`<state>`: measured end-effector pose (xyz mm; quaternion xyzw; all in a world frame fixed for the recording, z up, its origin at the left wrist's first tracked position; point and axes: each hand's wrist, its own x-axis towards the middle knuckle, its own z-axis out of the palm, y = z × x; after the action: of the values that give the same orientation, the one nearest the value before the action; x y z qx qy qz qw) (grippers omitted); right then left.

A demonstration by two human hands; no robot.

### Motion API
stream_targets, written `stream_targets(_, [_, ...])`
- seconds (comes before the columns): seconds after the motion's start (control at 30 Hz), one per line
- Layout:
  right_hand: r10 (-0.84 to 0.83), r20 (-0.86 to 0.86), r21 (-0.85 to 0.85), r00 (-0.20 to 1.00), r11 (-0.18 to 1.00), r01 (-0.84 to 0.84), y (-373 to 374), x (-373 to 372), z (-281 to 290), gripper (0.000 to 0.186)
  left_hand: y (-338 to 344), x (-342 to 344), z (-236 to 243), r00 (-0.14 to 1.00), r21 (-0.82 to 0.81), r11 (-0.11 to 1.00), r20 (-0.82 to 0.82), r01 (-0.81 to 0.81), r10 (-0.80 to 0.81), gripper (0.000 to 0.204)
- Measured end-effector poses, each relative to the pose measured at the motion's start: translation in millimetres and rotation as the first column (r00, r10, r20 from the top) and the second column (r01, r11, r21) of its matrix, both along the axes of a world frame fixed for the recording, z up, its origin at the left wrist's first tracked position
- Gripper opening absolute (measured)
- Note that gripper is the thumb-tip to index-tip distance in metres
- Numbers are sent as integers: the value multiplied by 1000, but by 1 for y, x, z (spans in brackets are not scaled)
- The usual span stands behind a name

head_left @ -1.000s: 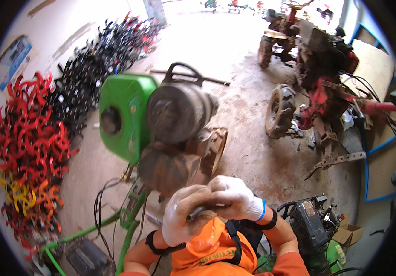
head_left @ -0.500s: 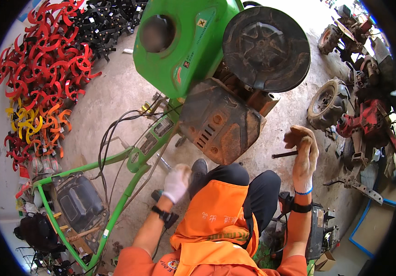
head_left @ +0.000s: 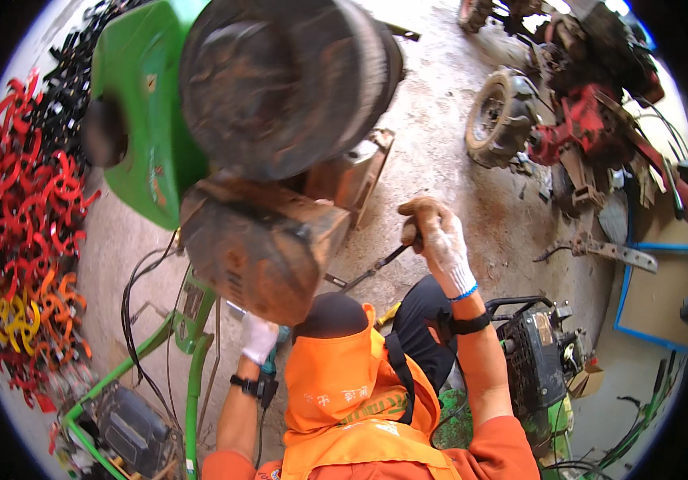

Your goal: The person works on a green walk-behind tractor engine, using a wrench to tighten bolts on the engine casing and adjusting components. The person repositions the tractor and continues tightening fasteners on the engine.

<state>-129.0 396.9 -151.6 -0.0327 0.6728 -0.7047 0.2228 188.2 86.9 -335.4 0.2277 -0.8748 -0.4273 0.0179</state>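
My right hand [head_left: 437,236], in a brown-and-white work glove, is closed around one end of a dark rod-like tool [head_left: 380,264]. The rod slants down to the left, past my knee. Lower left, my left hand [head_left: 259,336] reaches under the rusty dark engine cover [head_left: 252,252], and its fingers are hidden there. A silvery metal piece [head_left: 236,309] shows beside it. Close to that wrist is a teal tool [head_left: 269,362]. Above the cover are a large black round housing [head_left: 272,88], blurred, and a green tank [head_left: 140,104] with a dark round opening.
Red curved blades [head_left: 28,192] pile up along the left, with yellow ones [head_left: 12,316] below. A green frame [head_left: 197,384] with cables runs at lower left. Right are a tyred wheel [head_left: 500,118], red machinery [head_left: 572,128] and a black engine [head_left: 532,356]. A yellow object [head_left: 388,314] lies by my legs.
The view has shifted right and closer, so the machine appears farther left. My left hand has gone partly under the cover. My right hand and its rod are now nearer the machine.
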Motion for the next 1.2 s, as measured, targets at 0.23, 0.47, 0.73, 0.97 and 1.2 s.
stream_targets(0.23, [68,-106,-138,992,987,-83,7,15,57,36,81,-46,273,803,-374,893,-435,250,-406,28])
stream_targets(0.47, [-25,-150,-373,988,927,-33,-8,-6,55,33,82,-132,361,512,-653,754,-625,69,-589,24])
stream_targets(0.73, [-27,-797,23,604,997,75,-34,-21,59,49,55,-203,366,590,-721,687,-519,87,-619,26])
stream_targets(0.97, [-54,-563,-366,824,911,-190,-46,-28,77,57,52,-199,362,626,-700,706,-505,105,-594,32])
stream_targets(1.2, [87,-717,-177,692,937,-301,-34,17,117,51,80,-204,393,656,-738,618,-328,271,-680,36])
